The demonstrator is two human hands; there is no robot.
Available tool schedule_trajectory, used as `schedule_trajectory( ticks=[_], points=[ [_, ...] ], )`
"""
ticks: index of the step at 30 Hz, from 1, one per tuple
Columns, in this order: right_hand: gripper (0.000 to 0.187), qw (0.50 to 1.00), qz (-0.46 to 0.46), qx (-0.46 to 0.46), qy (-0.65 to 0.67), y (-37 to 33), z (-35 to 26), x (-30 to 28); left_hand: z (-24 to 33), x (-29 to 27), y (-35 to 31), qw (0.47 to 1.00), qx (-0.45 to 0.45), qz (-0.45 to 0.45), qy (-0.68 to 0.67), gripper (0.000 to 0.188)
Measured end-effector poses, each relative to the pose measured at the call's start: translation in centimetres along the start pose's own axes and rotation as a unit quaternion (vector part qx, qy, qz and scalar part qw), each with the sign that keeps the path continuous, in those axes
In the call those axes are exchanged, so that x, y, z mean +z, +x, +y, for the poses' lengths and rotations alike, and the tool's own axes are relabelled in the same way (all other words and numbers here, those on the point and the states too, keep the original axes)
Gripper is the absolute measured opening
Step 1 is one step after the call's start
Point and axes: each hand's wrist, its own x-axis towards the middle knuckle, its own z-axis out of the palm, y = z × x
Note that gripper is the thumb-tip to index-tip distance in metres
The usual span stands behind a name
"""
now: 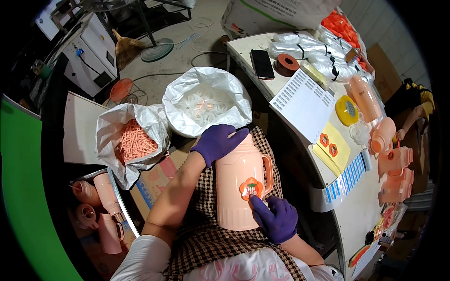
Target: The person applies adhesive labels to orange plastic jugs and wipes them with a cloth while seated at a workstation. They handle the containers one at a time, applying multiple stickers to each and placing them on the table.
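A pink plastic thermos jug point(229, 196) with a side handle stands upright, or leans slightly, against my checked apron. My left hand point(216, 143), in a purple glove, grips its top rim from the left, hiding part of the neck. On the jug's front is an orange flower-shaped sticker point(251, 189). My right hand point(277, 219), also purple-gloved, has a fingertip against the sticker's lower edge. Its other fingers are curled, and a small pale bit shows beside them, too small to name.
White sacks hold pink strips point(136, 141) and clear rings point(201, 108). A box of pink jugs point(108, 233) sits at left. The right-hand table point(304, 164) carries sticker sheets point(344, 150), a phone point(261, 64), tape point(286, 64) and pink jug bodies point(394, 161). Another person's arm point(412, 122) shows far right.
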Motion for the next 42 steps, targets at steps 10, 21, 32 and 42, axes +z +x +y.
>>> schedule_trajectory(
  ticks=[10,21,32,42],
  points=[
    [0.068,0.759,-0.332,0.14,0.542,0.6,5.4,-3.7,-3.2,-0.6,0.0,0.957,0.201,-0.035,-0.208,0.026],
    [0.046,0.905,-0.014,0.287,0.313,0.7,9.1,-3.3,5.7,3.6,3.1,0.952,-0.083,-0.067,0.286,0.056],
    [0.021,0.951,0.133,0.278,0.0,13.6,26.4,3.1,7.6,2.5,2.2,0.962,0.088,-0.013,0.258,0.065],
    [0.034,0.923,-0.017,0.373,-0.095,18.6,31.5,9.3,4.8,2.3,2.8,0.98,0.085,0.019,0.177,0.056]
  ],
)
